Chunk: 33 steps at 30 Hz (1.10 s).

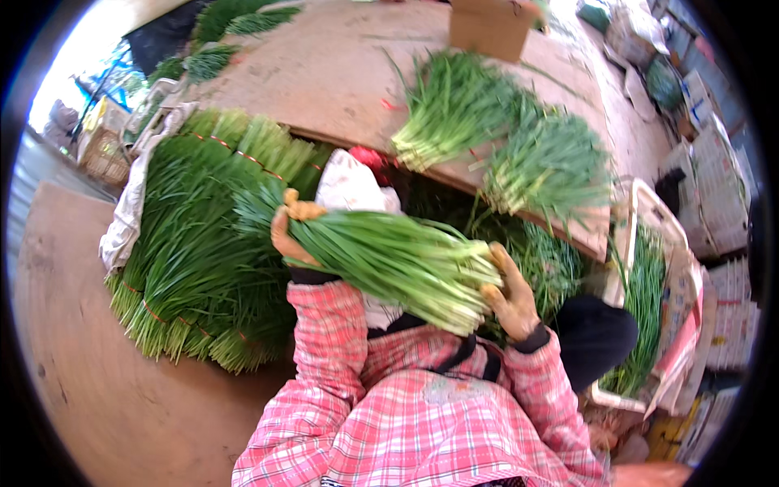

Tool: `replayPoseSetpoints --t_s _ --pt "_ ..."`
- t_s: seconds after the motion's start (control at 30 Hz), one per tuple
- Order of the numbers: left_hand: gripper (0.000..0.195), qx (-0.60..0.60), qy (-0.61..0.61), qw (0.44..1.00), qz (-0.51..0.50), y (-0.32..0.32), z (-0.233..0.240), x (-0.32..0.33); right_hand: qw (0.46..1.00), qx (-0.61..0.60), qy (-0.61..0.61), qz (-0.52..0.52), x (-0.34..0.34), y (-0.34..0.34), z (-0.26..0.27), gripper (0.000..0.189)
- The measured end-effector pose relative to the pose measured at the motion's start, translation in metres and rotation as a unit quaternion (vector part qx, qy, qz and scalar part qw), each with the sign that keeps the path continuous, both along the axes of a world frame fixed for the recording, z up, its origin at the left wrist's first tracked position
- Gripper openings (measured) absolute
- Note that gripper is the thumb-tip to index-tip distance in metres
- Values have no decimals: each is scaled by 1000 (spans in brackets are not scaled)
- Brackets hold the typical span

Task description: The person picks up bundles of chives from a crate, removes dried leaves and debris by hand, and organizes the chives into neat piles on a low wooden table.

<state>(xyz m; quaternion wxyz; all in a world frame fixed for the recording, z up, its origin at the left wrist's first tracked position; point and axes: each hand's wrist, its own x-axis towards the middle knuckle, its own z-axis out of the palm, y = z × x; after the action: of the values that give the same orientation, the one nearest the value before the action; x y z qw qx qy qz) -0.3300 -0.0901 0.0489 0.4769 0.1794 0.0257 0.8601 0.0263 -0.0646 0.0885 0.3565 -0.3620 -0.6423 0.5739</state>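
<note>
A bunch of green chives [389, 249] lies across in front of my body, its pale stem ends to the right. My left hand [298, 228] is closed around the leafy end and wears yellowish fingertip coverings. At the cut stem ends, my right hand [511, 295] touches them with thumb and fingers spread around the edge. Left of me is a large stack of chive bundles [201, 225] tied with red bands. Two loose heaps, one of chives [456, 103] and another beside it [548, 164], rest on the wooden board ahead.
A wooden board [341, 79] carries a cardboard box [490, 27] at its far side. To the right stands a pale plastic crate [618, 399] with more greens. White cloth [125, 225] edges the stack. Boxes [706, 182] line the far right.
</note>
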Motion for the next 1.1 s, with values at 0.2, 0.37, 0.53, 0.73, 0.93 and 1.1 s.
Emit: replayPoseSetpoints --t_s 0.2,0.37,0.53,0.73,0.93,1.1 --pt "11 34 -4 999 9 -6 1 -13 991 -50 -45 -117 21 -4 -21 10" --pt "22 83 -11 996 -26 -5 -9 -12 991 3 -89 -105 44 19 -2 15" --pt "20 92 -10 995 -36 2 -6 -7 983 123 -135 -14 6 45 2 28" --pt "22 101 -25 994 -41 2 -6 -3 978 60 -91 177 -40 40 -12 47" --pt "24 151 -90 979 -100 3 -14 -4 958 -12 -172 228 -6 0 -18 25" --pt "25 154 -104 977 -106 4 -13 -4 950 -74 -290 88 24 36 -48 15"
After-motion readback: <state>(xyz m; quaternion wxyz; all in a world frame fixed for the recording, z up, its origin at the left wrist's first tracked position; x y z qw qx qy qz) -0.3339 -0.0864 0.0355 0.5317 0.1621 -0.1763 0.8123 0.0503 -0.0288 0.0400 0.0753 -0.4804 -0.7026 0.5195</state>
